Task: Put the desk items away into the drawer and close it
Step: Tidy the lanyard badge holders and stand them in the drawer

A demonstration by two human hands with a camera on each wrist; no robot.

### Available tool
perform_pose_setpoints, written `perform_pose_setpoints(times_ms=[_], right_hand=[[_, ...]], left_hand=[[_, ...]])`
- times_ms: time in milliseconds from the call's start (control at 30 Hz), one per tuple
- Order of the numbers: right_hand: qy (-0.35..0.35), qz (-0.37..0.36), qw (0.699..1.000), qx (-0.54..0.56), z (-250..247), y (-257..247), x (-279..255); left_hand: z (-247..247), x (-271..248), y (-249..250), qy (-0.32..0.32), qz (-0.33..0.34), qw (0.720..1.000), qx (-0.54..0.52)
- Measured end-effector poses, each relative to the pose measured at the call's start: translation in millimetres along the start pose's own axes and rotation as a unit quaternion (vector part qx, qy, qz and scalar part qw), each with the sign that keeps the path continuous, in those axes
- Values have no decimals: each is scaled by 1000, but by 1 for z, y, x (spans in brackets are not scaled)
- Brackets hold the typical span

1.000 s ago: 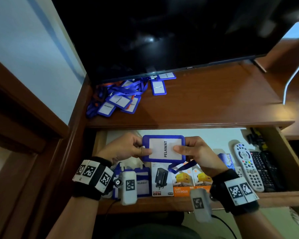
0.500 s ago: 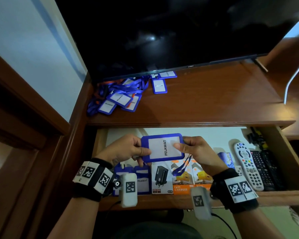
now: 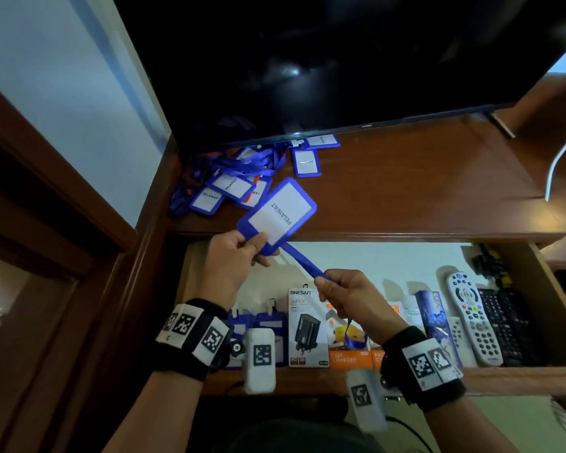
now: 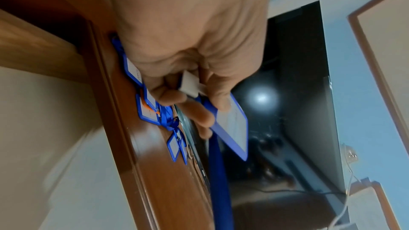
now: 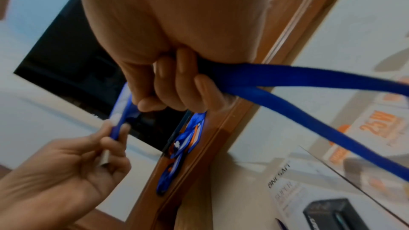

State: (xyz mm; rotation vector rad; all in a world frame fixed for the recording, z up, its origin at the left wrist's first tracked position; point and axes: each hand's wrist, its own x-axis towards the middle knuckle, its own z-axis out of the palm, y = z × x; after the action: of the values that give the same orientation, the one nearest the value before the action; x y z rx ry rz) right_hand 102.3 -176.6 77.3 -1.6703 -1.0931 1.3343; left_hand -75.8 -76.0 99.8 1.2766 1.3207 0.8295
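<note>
My left hand [image 3: 239,253] pinches the lower corner of a blue badge holder [image 3: 280,212] printed PELAWAT, raised and tilted over the front edge of the desk. Its blue lanyard [image 3: 303,261] runs down to my right hand [image 3: 343,294], which grips it in curled fingers [image 5: 177,85]; the strap's loop [image 5: 309,93] hangs from that fist. In the left wrist view the badge holder [image 4: 232,128] and its white clip [image 4: 190,83] sit between thumb and fingers. More blue badges and lanyards [image 3: 229,181] lie piled at the desk's back left. The open drawer [image 3: 373,377] is below both hands.
The drawer holds blue badges [image 3: 268,325], a charger box [image 3: 307,328], orange boxes [image 3: 350,348] and remote controls [image 3: 474,318] at the right. A dark TV screen [image 3: 307,60] hangs over the desk [image 3: 406,178]. A white cable [image 3: 562,158] hangs at the right.
The badge has risen from over the drawer and turned to a slant. My right hand has left its edge and now grips the lanyard lower down; the left hand still holds the badge.
</note>
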Motion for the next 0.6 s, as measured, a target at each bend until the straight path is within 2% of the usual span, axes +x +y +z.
perform_pose_setpoints(times_ms=[67,133,233,300,400,500,600], right_hand=[[-23,-10,999,-37,1,-10,-2],[-49,-34,996,-59,1,-24,-6],[-51,-86,992,-72,-3,-43,-7],[-27,-116,984,-132,-9,-49,-2],[-1,-132,966,-224,-19,-46,9],[25,-131,953,-270,-30,-38,14],[14,-122,972,-199,-34,-30,14]], left_hand=[[4,0,-1,43,12,998,40],[9,-1,-1,36,25,992,117],[21,-5,-5,-83,38,963,252],[27,-8,-6,-160,34,938,307],[26,-9,-5,-236,38,902,361],[17,-12,1,-318,27,881,349],[11,-15,6,-387,-2,876,287]])
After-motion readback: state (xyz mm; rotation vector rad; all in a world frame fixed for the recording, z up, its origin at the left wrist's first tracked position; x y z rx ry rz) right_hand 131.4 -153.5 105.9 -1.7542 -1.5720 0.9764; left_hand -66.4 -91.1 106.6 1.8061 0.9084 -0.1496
